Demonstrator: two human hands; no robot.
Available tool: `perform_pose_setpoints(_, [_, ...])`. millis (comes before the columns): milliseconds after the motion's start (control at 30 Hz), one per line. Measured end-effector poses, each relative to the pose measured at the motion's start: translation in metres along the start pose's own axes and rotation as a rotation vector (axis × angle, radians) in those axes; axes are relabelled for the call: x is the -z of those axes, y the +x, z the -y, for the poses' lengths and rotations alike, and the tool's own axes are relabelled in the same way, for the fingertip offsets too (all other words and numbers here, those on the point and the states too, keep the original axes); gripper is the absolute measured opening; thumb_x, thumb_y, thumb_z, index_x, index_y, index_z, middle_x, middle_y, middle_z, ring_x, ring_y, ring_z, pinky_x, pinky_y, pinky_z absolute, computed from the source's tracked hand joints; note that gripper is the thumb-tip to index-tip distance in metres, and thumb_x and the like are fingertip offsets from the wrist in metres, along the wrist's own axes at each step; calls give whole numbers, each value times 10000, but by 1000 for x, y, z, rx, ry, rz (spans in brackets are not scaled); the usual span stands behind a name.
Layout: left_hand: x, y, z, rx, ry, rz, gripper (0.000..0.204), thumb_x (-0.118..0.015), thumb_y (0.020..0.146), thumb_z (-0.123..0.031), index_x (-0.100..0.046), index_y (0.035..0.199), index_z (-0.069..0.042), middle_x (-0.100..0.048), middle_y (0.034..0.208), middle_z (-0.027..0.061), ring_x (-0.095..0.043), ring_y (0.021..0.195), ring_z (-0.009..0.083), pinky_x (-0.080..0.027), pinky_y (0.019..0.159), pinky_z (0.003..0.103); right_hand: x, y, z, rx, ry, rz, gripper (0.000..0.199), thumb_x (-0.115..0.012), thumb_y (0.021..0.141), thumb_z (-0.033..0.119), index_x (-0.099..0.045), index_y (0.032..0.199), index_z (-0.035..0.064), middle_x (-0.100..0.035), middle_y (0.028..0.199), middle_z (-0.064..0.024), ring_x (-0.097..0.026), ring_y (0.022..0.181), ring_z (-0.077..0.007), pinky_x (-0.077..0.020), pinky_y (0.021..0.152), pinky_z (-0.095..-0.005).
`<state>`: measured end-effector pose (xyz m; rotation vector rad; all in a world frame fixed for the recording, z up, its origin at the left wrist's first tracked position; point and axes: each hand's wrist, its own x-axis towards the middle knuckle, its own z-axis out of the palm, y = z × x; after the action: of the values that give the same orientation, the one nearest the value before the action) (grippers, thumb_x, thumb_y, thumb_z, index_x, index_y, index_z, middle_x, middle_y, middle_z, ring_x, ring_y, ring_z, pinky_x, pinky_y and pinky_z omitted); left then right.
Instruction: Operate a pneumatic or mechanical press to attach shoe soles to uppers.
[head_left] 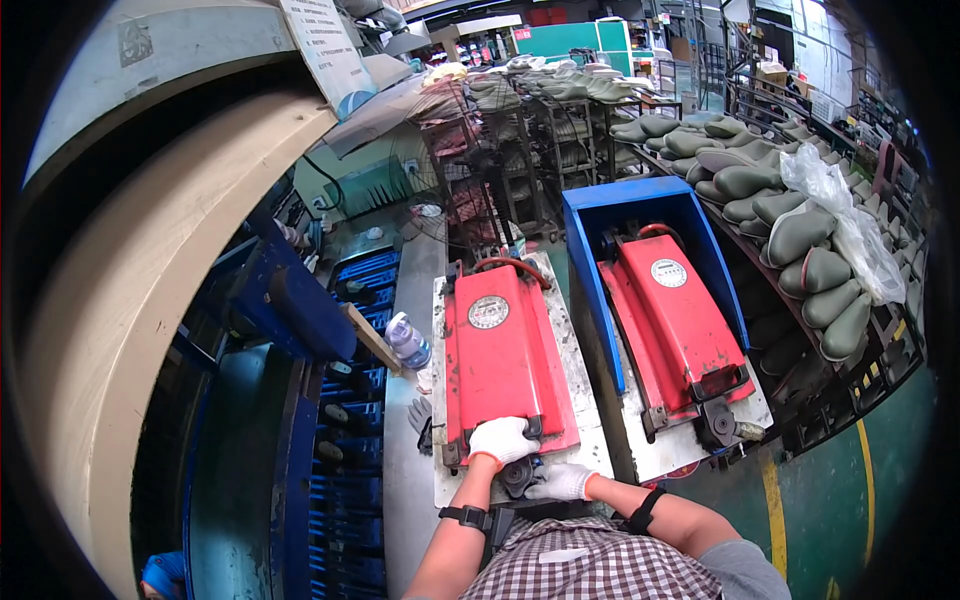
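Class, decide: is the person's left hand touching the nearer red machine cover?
Touching. The head view shows the gloved left hand resting flat on the near edge of the red machine cover, with no gap.

Two presses lie side by side; the left press under both hands; a bottle to its left; shoe racks right of the right press.

Factory hall, green floor with a yellow line. Metal wire racks mid-room, loaded with grey-green shoe forms. Long sloped rack of the same forms on the right, clear plastic bag on top. Big beige curved machine housing left. Bright overhead lighting.
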<state>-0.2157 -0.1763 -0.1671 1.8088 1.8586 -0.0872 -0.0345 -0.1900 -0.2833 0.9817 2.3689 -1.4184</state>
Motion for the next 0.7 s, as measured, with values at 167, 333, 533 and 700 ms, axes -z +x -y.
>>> perform_pose_setpoints(167, [-3, 0, 2, 9, -5, -1, 570, -745, 760, -538, -765, 1141, -114, -754, 1135, 171, -720, 1062, 355, -557, 928, 446, 4, -6, 9, -20, 2, -14, 656, -638, 928, 577, -639, 1377, 100, -713, 1238, -233, -684, 1128, -397, -521, 989, -446])
perform_pose_setpoints(333, [-2, 0, 1, 2, -3, -8, 556, -746, 758, -533, -769, 1127, -118, -757, 1115, 176, -723, 1051, 358, -558, 922, 448, 4, -5, 5, 9, 30, -9, 657, -638, 929, 580, -637, 1378, 100, -714, 1235, -233, -686, 1126, -394, -522, 987, -443])
perform_pose_setpoints(533, [-4, 3, 4, -2, -14, -11, 546, -745, 759, -527, -770, 1116, -114, -758, 1105, 177, -724, 1046, 358, -559, 919, 449, 1, -2, 2, 20, 27, -16, 657, -637, 931, 591, -642, 1366, 98, -716, 1229, -230, -686, 1125, -394, -520, 987, -443])
perform_pose_setpoints(700, [-4, 2, 2, -6, 4, -9, 508, -700, 772, -494, -760, 1106, -116, -749, 1130, 175, -713, 1072, 361, -556, 931, 460, 2, -2, 2, 11, 12, -15, 655, -635, 932, 596, -645, 1359, 99, -714, 1240, -226, -682, 1137, -394, -517, 994, -445])
